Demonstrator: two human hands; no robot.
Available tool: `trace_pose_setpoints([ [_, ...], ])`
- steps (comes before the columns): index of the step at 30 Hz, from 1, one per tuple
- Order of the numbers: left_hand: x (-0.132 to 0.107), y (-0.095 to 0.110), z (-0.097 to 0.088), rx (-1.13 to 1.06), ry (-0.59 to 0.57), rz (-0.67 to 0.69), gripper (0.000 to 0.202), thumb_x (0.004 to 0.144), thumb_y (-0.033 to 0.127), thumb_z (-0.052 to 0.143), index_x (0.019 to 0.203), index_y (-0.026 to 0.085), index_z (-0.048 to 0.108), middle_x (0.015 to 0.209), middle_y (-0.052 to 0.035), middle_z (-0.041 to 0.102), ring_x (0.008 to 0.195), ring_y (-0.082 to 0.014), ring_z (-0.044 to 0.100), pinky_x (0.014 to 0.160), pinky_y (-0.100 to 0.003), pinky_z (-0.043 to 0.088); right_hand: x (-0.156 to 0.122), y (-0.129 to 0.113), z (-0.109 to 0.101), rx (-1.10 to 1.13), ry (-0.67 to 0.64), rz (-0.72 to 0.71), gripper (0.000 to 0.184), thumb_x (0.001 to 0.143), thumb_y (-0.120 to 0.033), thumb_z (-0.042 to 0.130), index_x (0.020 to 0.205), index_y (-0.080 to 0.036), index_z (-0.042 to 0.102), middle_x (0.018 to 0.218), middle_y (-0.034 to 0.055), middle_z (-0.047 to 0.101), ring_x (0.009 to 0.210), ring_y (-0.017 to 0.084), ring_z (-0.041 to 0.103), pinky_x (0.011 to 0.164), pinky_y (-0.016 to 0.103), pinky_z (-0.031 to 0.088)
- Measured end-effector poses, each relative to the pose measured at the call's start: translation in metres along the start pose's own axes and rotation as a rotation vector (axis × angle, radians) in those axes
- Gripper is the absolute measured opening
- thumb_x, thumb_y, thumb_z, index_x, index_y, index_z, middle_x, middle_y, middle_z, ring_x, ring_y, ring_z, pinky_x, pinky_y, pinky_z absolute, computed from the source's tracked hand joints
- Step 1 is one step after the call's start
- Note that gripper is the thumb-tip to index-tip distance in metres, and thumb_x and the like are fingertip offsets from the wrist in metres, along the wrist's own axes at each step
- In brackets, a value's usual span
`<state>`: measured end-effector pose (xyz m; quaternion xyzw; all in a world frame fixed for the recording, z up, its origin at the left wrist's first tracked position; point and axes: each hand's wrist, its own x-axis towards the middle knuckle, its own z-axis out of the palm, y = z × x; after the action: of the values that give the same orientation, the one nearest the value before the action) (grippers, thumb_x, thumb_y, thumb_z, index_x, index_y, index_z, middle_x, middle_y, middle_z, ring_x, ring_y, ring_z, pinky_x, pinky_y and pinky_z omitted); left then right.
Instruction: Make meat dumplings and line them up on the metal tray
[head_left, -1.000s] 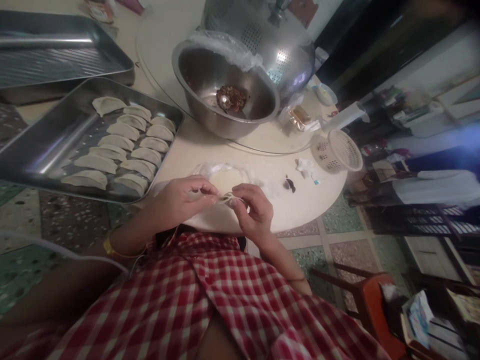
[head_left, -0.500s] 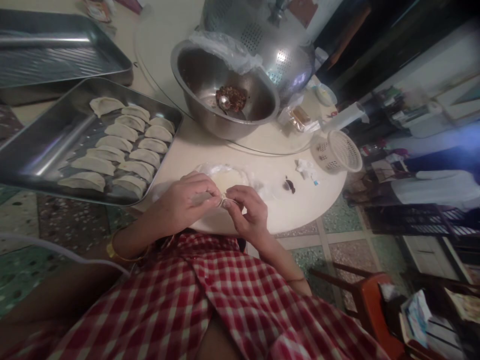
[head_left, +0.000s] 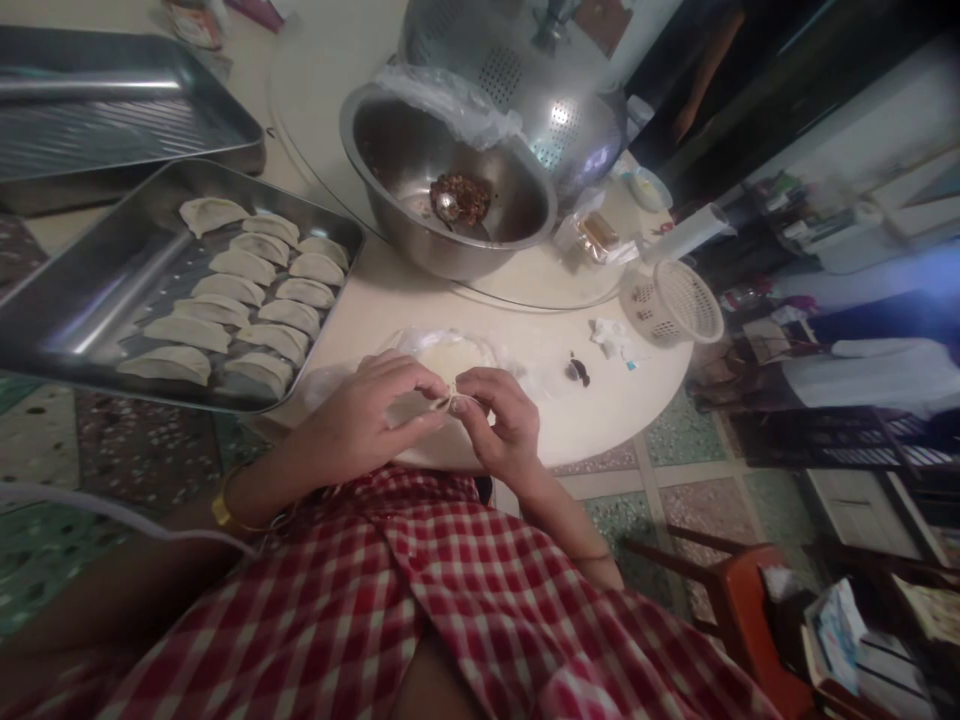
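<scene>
Dim, hazy light overall. White glare spots the perforated steel dome (head_left: 541,92); the right edge is blurred, stretched and tinged blue

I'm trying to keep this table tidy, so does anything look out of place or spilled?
Yes. Past the right hand, a small dark scrap and a crumpled white piece lie loose on the tabletop near the plastic basket, looking like stray litter. No clear spill shows.

An orange chair (head_left: 757,615) stands on the tiled floor (head_left: 682,440), apart from a pale basket (head_left: 675,302).
</scene>
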<state>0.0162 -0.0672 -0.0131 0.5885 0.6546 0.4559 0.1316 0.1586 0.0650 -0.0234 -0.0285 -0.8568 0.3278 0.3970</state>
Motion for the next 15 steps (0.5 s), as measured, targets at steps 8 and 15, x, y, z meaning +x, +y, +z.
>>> trace_pose_setpoints([
  [8, 0.001, -0.001, 0.001, 0.109, 0.066, 0.020, 0.015, 0.092, 0.032, 0.052, 0.089, 0.022, 0.063, 0.087, -0.0023, 0.070, 0.086, -0.0195, 0.061, 0.081, -0.036, 0.045, 0.001, 0.001, -0.007, 0.053, -0.088, -0.010, 0.011, 0.091, -0.019, 0.061, 0.100, -0.022, 0.066, 0.094, 0.0062, 0.073, 0.093, 0.018, 0.069, 0.074, 0.032, 0.062],
  [15, 0.001, -0.001, -0.001, 0.154, 0.049, 0.081, 0.017, 0.094, 0.033, 0.051, 0.094, 0.022, 0.065, 0.090, -0.0028, 0.070, 0.091, -0.0208, 0.061, 0.084, -0.036, 0.044, 0.007, 0.000, -0.011, 0.080, -0.167, -0.007, 0.008, 0.092, -0.018, 0.061, 0.098, -0.021, 0.066, 0.096, 0.0070, 0.071, 0.092, 0.016, 0.069, 0.075, 0.030, 0.063],
])
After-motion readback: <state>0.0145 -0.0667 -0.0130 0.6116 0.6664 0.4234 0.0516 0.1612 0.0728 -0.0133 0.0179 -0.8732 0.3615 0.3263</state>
